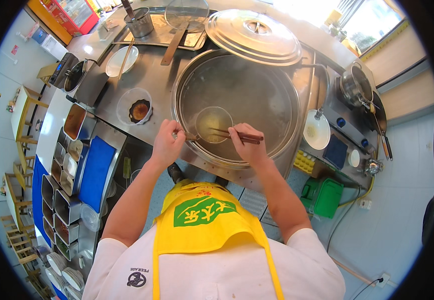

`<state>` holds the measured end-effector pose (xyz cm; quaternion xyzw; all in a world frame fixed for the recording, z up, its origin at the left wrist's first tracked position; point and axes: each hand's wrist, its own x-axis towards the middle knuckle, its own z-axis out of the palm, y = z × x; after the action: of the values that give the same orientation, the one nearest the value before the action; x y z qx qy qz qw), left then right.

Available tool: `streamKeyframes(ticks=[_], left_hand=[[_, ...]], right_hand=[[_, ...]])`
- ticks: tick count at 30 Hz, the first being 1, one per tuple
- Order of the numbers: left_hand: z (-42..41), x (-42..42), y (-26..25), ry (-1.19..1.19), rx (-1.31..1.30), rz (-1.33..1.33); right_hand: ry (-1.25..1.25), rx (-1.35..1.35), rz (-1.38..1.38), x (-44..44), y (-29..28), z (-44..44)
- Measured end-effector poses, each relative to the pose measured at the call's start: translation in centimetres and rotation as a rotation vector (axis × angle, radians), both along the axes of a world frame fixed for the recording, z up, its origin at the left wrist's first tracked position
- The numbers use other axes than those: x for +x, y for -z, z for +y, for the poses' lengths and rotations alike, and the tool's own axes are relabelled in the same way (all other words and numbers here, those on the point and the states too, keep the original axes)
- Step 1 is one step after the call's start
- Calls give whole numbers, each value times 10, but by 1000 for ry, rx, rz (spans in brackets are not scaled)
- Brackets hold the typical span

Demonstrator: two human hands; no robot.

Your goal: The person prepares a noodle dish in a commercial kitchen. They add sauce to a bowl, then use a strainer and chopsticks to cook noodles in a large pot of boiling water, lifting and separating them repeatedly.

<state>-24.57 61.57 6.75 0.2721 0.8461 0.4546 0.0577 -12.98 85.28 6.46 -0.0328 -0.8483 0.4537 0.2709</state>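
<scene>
A wide steel pot (239, 97) of steaming, cloudy liquid is set into the counter before me. My left hand (169, 141) grips the handle of a round wire strainer (214, 114) at the pot's near left rim. The strainer's bowl sits in the liquid, and pale yellow food, perhaps noodles, shows inside it. Over the near side of the pot, my right hand (249, 144) holds a pair of dark brown chopsticks (252, 137). Their tips point left into the strainer. A steel lid (254, 35) leans across the pot's far rim.
Left of the pot stand a clear plastic-lined bowl with dark sauce (140, 111) and a white bowl (121, 62) with chopsticks across it. A tap (319, 112) and a white bowl (316, 131) are to the right. Steel ingredient containers (67, 208) line the left counter.
</scene>
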Motion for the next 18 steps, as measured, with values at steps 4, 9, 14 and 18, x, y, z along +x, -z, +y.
streamKeyframes(ticks=[4,9,14,18], left_hand=[[-1,1,-1,-18,-26,-46],[-3,1,2,-10,-24,-70],[0,1,-1,-6,-9,-55],[-4,1,-1,-6,-21,-68]], right_hand=[[-55,-64,2,3,-7,-3],[-173,-105,-233,8,5,-25],[-221,56,-189,8,26,-33],[-250,176,-129,12,16,-23]])
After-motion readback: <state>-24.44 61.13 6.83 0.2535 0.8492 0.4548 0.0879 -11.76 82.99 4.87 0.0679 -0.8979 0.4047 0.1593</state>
